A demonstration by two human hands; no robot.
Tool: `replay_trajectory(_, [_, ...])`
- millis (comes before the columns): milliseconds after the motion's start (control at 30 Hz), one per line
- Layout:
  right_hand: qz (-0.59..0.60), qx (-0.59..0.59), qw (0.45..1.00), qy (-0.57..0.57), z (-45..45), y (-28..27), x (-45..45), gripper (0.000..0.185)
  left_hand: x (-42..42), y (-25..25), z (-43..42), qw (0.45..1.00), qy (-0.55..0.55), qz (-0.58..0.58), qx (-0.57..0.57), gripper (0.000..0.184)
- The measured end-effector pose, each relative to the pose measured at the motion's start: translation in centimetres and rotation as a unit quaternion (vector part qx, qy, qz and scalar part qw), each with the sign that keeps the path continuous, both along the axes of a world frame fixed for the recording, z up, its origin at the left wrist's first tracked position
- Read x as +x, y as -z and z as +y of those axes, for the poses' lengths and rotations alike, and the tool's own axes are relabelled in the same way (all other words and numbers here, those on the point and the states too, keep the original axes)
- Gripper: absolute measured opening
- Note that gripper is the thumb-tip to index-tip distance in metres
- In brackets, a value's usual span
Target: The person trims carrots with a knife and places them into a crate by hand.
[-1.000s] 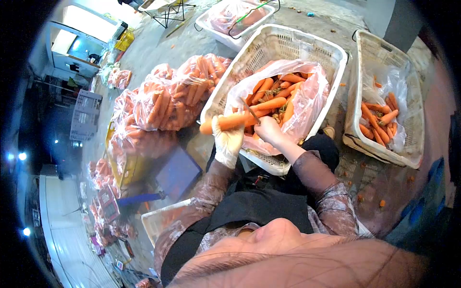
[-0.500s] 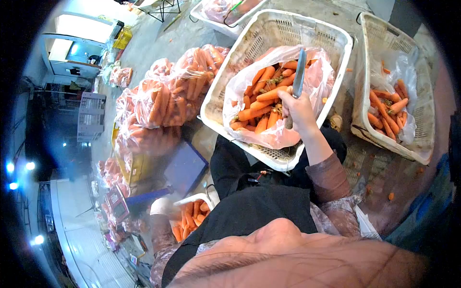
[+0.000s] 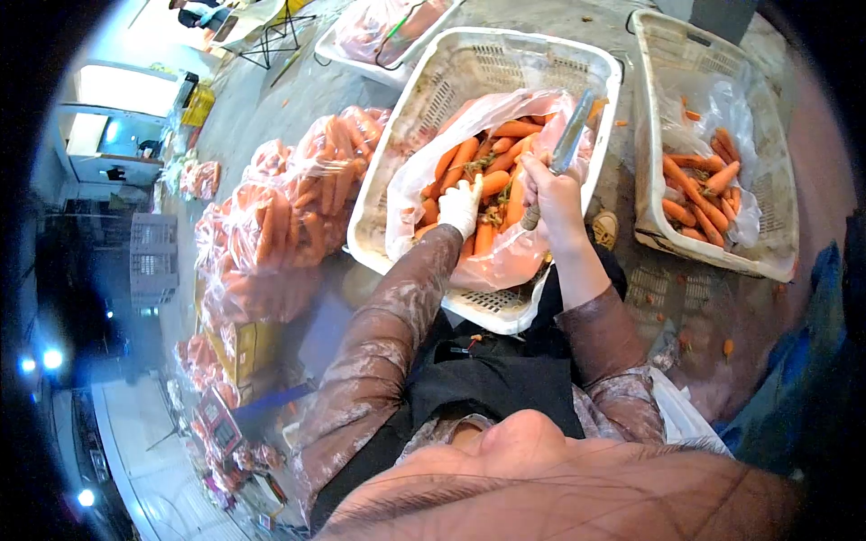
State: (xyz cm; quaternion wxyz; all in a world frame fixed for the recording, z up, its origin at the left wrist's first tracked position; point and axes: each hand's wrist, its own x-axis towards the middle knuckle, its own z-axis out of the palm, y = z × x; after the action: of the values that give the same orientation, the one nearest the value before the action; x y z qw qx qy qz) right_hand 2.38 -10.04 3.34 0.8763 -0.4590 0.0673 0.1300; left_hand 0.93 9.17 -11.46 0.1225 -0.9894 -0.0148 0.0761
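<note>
My right hand [image 3: 552,198] is closed around a knife [image 3: 572,131], its blade pointing up and away over the carrots. My left hand [image 3: 458,207], in a white glove, reaches into a clear plastic bag [image 3: 410,194] and touches the carrots [image 3: 507,158] there. Its fingers look stretched out and slightly apart over the pile; their undersides are hidden. The bag lies open inside a white plastic crate [image 3: 361,212] in front of me. Some carrots in the bag have dark, leafy stubs at their ends.
A second white crate [image 3: 785,248] on the right holds carrots in a plastic bag. Filled bags of carrots [image 3: 271,225] are piled on the left. Another white crate [image 3: 329,45] stands at the back. A shoe [image 3: 604,230] and orange scraps lie on the floor.
My left hand has moved from the small basket of carrots at the lower left up into the bag. My right hand keeps the knife. The view has shifted slightly.
</note>
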Motion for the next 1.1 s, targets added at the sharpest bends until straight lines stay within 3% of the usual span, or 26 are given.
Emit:
replay_trajectory(67, [0.0,-0.008,1.0,0.002,0.2,0.2,0.2,0.017,0.3,0.2,0.8,0.999,0.012,0.034,0.001,0.081])
replay_trajectory(133, [-0.009,-0.007,1.0,-0.014,0.5,0.1,0.4,0.019,-0.3,-3.4,0.8,0.994,-0.01,0.062,-0.089,0.066])
replay_trajectory(200, [-0.009,-0.006,1.0,-0.024,0.5,-0.3,0.3,0.019,-0.7,-7.1,2.4,0.956,-0.106,0.158,-0.223,0.06])
replay_trajectory(233, [-0.005,-0.01,1.0,-0.02,0.5,-0.3,0.2,0.019,-1.3,-6.6,4.6,0.847,-0.118,0.187,-0.484,0.059])
replay_trajectory(267, [-0.003,-0.013,1.0,-0.017,0.6,-0.4,0.2,0.019,-2.1,-6.0,6.8,0.671,-0.118,0.197,-0.705,0.058])
replay_trajectory(333, [-0.012,-0.015,0.999,-0.038,0.4,-0.9,0.0,0.021,-5.5,-8.8,8.7,0.53,-0.271,0.204,-0.777,0.06])
replay_trajectory(367, [-0.006,-0.022,0.998,-0.057,0.5,-0.5,0.1,0.022,-7.8,-8.8,9.1,0.453,-0.316,0.137,-0.822,0.058])
replay_trajectory(400, [0.0,-0.029,0.997,-0.078,0.6,-0.2,0.2,0.023,-9.2,-7.4,11.7,0.357,-0.242,0.232,-0.872,0.057])
replay_trajectory(467, [-0.035,-0.063,0.993,-0.094,1.0,-0.4,-0.1,0.026,-13.2,-10.6,7.5,0.18,-0.294,0.139,-0.928,0.065])
replay_trajectory(533, [-0.073,-0.105,0.981,-0.144,1.5,0.2,-0.5,0.024,-15.5,-11.4,3.2,-0.055,-0.172,0.16,-0.97,0.08])
replay_trajectory(567, [-0.078,-0.109,0.979,-0.153,1.9,0.7,-0.7,0.024,-16.2,-11.1,1.8,-0.089,-0.152,0.155,-0.972,0.085])
replay_trajectory(633, [-0.157,-0.255,0.939,-0.171,2.5,1.1,-1.4,0.024,-17.1,-10.5,-0.4,-0.16,-0.095,0.159,-0.97,0.086])
replay_trajectory(733, [-0.243,-0.374,0.881,-0.161,2.3,0.8,-2.1,0.024,-18.0,-10.1,-2.2,-0.185,-0.066,0.147,-0.97,0.084])
replay_trajectory(800, [-0.246,-0.36,0.887,-0.15,2.3,1.8,-1.9,0.026,-18.2,-10.3,-1.8,-0.186,-0.06,0.153,-0.969,0.082])
replay_trajectory(867, [-0.242,-0.385,0.883,-0.117,1.9,0.8,-2.2,0.025,-18.4,-10.5,-1.2,-0.152,-0.061,0.146,-0.976,0.082])
replay_trajectory(967, [-0.224,-0.362,0.892,-0.149,1.9,1.2,-1.7,0.026,-18.7,-11.3,-0.7,-0.089,-0.073,0.127,-0.985,0.084])
replay_trajectory(1067, [-0.165,-0.333,0.907,-0.2,2.8,1.3,-1.9,0.027,-19.0,-11.2,-0.9,-0.096,-0.069,0.131,-0.984,0.087])
replay_trajectory(1100, [-0.12,-0.26,0.928,-0.239,3.4,0.3,-2.5,0.029,-18.9,-11.3,-1.0,-0.093,-0.068,0.138,-0.984,0.088])
